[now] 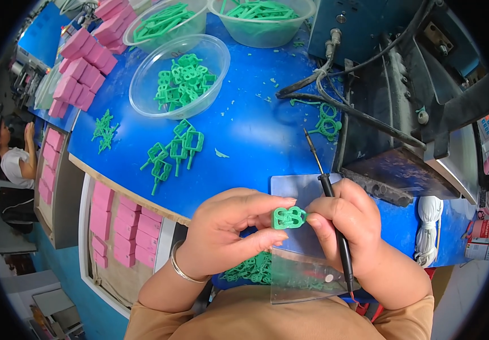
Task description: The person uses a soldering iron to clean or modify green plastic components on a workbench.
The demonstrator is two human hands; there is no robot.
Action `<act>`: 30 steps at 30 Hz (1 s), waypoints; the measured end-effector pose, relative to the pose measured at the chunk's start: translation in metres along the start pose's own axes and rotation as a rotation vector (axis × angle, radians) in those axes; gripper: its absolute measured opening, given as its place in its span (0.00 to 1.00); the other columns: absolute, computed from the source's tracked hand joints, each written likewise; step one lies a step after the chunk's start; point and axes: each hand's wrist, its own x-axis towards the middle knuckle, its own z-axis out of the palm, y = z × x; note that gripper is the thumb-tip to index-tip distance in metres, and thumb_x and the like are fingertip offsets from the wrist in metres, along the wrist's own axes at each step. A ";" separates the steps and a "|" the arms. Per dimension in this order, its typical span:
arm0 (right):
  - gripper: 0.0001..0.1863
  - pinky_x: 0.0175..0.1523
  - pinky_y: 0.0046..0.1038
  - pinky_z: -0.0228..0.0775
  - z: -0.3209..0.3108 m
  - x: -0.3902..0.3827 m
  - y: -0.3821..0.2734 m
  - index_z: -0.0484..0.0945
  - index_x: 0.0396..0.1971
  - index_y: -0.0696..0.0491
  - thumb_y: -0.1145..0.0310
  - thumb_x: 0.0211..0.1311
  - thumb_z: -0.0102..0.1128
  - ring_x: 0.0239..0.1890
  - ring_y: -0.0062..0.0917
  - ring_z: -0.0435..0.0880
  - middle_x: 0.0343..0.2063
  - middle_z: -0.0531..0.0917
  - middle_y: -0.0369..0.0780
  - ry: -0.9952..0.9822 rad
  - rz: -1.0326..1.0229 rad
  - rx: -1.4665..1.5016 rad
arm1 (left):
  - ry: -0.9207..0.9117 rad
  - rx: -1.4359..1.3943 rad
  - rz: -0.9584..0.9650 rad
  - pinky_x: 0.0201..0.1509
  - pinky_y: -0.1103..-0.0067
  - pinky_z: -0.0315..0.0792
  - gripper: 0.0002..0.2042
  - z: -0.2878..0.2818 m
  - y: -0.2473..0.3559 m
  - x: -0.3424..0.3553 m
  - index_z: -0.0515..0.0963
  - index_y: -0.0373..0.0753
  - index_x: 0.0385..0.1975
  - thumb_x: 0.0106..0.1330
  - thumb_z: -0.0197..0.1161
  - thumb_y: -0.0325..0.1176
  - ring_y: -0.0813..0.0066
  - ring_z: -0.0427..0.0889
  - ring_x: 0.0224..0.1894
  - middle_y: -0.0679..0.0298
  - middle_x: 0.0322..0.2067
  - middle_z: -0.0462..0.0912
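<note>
My left hand [227,234] grips a small green openwork piece [288,217] between thumb and forefinger, at its top and bottom. My right hand [346,226] pinches the piece's right end and also grasps a black pen-like tool [329,192], its thin metal tip pointing away from me. Under both hands is a clear sheet [301,266], with a heap of green pieces [247,266] beside it. Farther forward on the blue table [255,147] lie loose green frame clusters [173,150], small sprigs [105,130] and ringed pieces [327,122].
Clear tubs [139,99] of green parts stand at the back. Pink blocks [77,79] are stacked left and below [125,232]. A dark machine [386,124] with cables [358,116] fills the right, near a white cord bundle [428,229]. Another person [15,158] sits far left.
</note>
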 end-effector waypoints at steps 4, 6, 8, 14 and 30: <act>0.06 0.16 0.27 0.58 0.001 0.000 0.000 0.76 0.23 0.53 0.73 0.43 0.64 0.13 0.27 0.67 0.16 0.65 0.37 -0.006 0.021 -0.019 | 0.041 -0.026 -0.001 0.30 0.84 0.73 0.18 0.002 -0.002 -0.002 0.74 0.31 0.44 0.51 0.62 0.17 0.80 0.77 0.28 0.61 0.31 0.75; 0.06 0.16 0.27 0.58 0.001 0.000 0.000 0.76 0.23 0.53 0.73 0.43 0.64 0.13 0.27 0.67 0.16 0.66 0.37 -0.006 0.023 -0.020 | 0.040 -0.016 0.010 0.29 0.84 0.74 0.18 0.002 -0.002 -0.002 0.75 0.31 0.44 0.51 0.63 0.17 0.80 0.77 0.28 0.60 0.31 0.76; 0.06 0.16 0.27 0.58 0.002 0.000 0.000 0.75 0.23 0.53 0.73 0.43 0.64 0.13 0.27 0.67 0.16 0.66 0.37 -0.005 0.024 -0.021 | 0.042 -0.007 0.006 0.29 0.84 0.74 0.18 0.001 -0.002 -0.002 0.75 0.32 0.44 0.51 0.63 0.18 0.80 0.77 0.28 0.60 0.31 0.76; 0.06 0.16 0.27 0.59 0.002 0.000 0.001 0.75 0.24 0.53 0.73 0.44 0.63 0.14 0.27 0.69 0.16 0.67 0.38 0.007 0.026 -0.004 | 0.007 -0.020 0.071 0.29 0.81 0.75 0.16 0.001 -0.006 -0.001 0.71 0.24 0.40 0.51 0.63 0.18 0.71 0.79 0.29 0.54 0.28 0.76; 0.17 0.22 0.20 0.58 -0.017 -0.002 -0.004 0.80 0.34 0.58 0.60 0.53 0.51 0.20 0.21 0.65 0.23 0.68 0.37 0.084 -0.122 0.101 | 0.272 -0.393 -0.071 0.27 0.77 0.75 0.08 -0.005 -0.003 0.011 0.70 0.31 0.31 0.60 0.58 0.30 0.67 0.78 0.27 0.44 0.41 0.75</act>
